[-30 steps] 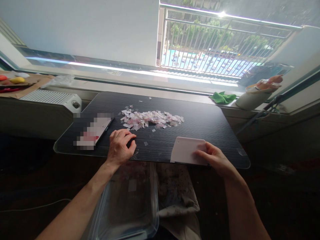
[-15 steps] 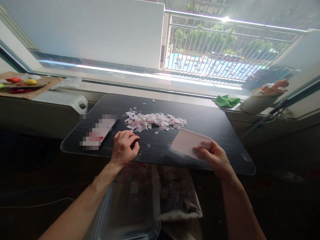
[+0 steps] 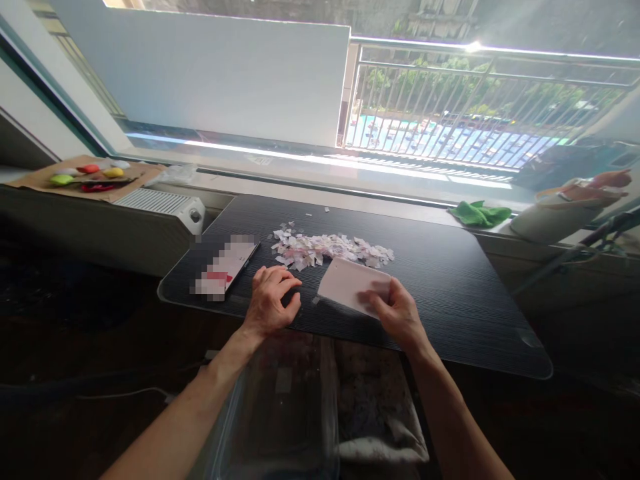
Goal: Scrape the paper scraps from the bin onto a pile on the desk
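Note:
My right hand (image 3: 400, 313) grips a flat, pale pinkish-white card (image 3: 350, 283) by its right end, thumb on top. The card is tilted low over the dark table, its left edge close to a small loose scrap (image 3: 316, 301). To the left, my left hand (image 3: 273, 297) rests on the table near the front edge, fingers curved and thumb apart, with nothing visible in it. Just beyond both hands spreads a heap of small cut paper pieces (image 3: 330, 248), white and pink. A blurred-out phone-like object (image 3: 233, 263) lies left of my left hand.
The black wood-grain table (image 3: 450, 313) stands against a window sill. Below its front edge are a clear plastic bin (image 3: 280, 427) and a stained cloth bag (image 3: 375, 420). A green cloth (image 3: 480, 214) and a pale pot (image 3: 543, 217) sit at right; a white heater (image 3: 165, 203) stands at left.
My right hand has swept the card leftward along the table, closer to my left hand and the loose scrap. My left hand stays near the front edge. The view has turned slightly left.

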Tool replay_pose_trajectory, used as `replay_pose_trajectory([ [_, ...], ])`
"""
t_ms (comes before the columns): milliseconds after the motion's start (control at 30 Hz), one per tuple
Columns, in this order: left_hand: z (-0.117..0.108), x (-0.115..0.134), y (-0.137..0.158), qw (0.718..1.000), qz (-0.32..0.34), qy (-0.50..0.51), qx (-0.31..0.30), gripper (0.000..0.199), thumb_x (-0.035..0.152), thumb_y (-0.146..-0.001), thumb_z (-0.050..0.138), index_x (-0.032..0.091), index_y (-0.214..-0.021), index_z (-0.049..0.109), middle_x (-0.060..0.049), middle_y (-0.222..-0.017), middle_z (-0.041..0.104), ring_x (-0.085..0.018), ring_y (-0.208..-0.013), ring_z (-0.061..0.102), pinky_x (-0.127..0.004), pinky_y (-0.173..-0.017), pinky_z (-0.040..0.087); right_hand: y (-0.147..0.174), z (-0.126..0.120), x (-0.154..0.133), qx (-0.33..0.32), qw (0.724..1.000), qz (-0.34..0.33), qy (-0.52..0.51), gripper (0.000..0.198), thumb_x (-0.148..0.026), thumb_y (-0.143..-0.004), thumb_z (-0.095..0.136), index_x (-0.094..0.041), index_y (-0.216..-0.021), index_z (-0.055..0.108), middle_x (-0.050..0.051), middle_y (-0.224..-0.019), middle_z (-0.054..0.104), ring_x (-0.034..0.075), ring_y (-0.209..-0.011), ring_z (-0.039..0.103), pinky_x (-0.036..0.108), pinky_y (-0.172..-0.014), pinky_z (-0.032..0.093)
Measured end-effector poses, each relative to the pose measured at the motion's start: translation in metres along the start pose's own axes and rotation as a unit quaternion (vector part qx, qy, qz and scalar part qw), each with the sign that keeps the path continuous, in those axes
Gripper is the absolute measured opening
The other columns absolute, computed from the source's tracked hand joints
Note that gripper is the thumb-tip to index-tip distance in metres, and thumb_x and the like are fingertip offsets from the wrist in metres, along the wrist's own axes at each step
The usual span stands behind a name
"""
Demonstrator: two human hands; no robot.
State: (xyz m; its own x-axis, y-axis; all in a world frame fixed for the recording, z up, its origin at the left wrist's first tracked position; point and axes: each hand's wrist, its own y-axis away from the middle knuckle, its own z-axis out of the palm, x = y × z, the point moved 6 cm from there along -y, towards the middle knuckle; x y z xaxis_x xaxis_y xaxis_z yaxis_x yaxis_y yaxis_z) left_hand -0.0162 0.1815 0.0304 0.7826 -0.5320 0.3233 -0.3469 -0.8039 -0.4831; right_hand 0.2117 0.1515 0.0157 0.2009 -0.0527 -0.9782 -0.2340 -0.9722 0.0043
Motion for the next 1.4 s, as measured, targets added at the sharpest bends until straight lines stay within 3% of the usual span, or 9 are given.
replay_pose_trajectory([
  [167, 0.001, 0.008, 0.000, 0.997, 0.051, 0.036, -0.054, 0.025, 0.031, -0.066, 0.053, 0.024, -0.090, 0.059, -0.002, -0.096, 0.055, -0.022, -0.106, 0.042, -0.043, -0.099, 0.019, 0.006, -0.010, 0.008, 0.063, 0.998, 0.020, 0.016, 0.033, -0.039, -0.066, 0.058, -0.017, -0.090, 0.051, 0.002, -0.077, 0.060, 0.015, -0.065, 0.057, 0.027, -0.056, 0.048],
  [433, 0.002, 0.006, 0.001, 0.996, 0.045, 0.050, -0.060, 0.013, 0.015, -0.063, 0.047, 0.022, -0.069, 0.057, -0.001, -0.091, 0.056, -0.018, -0.105, 0.043, -0.041, -0.100, 0.018, 0.021, 0.017, 0.004, -0.025, 0.999, 0.028, 0.040, 0.019, -0.032, -0.069, 0.055, -0.018, -0.081, 0.051, 0.000, -0.071, 0.058, 0.014, -0.063, 0.053, 0.024, -0.055, 0.044],
  [667, 0.002, 0.005, 0.000, 0.995, 0.044, 0.066, -0.062, 0.011, 0.015, -0.064, 0.046, 0.021, -0.064, 0.055, 0.001, -0.086, 0.056, -0.017, -0.101, 0.046, -0.039, -0.101, 0.017, 0.019, 0.014, 0.009, -0.017, 0.999, 0.043, 0.015, 0.024, -0.033, -0.068, 0.055, -0.017, -0.085, 0.051, 0.001, -0.073, 0.059, 0.015, -0.064, 0.054, 0.025, -0.056, 0.044],
  [1100, 0.005, 0.000, 0.000, 0.994, 0.030, 0.084, -0.059, 0.013, 0.014, -0.067, 0.045, 0.021, -0.062, 0.055, 0.001, -0.084, 0.056, -0.015, -0.094, 0.049, -0.039, -0.100, 0.018, 0.036, 0.027, 0.006, -0.107, 0.993, 0.052, 0.017, 0.022, -0.031, -0.070, 0.054, -0.017, -0.086, 0.052, 0.002, -0.077, 0.060, 0.015, -0.067, 0.055, 0.024, -0.056, 0.044],
  [1300, 0.004, 0.000, 0.000, 0.994, 0.029, 0.087, -0.057, 0.012, 0.015, -0.067, 0.045, 0.021, -0.063, 0.055, 0.001, -0.083, 0.057, -0.015, -0.093, 0.049, -0.039, -0.099, 0.019, 0.036, 0.019, -0.003, -0.051, 0.998, 0.035, 0.029, 0.022, -0.031, -0.069, 0.054, -0.017, -0.086, 0.051, 0.001, -0.073, 0.057, 0.013, -0.062, 0.052, 0.022, -0.054, 0.044],
  [1400, 0.004, 0.000, 0.000, 0.994, 0.029, 0.084, -0.058, 0.012, 0.015, -0.068, 0.045, 0.021, -0.064, 0.055, 0.001, -0.084, 0.057, -0.015, -0.092, 0.049, -0.039, -0.099, 0.019, 0.036, 0.021, -0.002, -0.062, 0.997, 0.033, 0.036, 0.021, -0.031, -0.069, 0.054, -0.017, -0.085, 0.051, 0.001, -0.073, 0.058, 0.013, -0.062, 0.053, 0.023, -0.054, 0.044],
])
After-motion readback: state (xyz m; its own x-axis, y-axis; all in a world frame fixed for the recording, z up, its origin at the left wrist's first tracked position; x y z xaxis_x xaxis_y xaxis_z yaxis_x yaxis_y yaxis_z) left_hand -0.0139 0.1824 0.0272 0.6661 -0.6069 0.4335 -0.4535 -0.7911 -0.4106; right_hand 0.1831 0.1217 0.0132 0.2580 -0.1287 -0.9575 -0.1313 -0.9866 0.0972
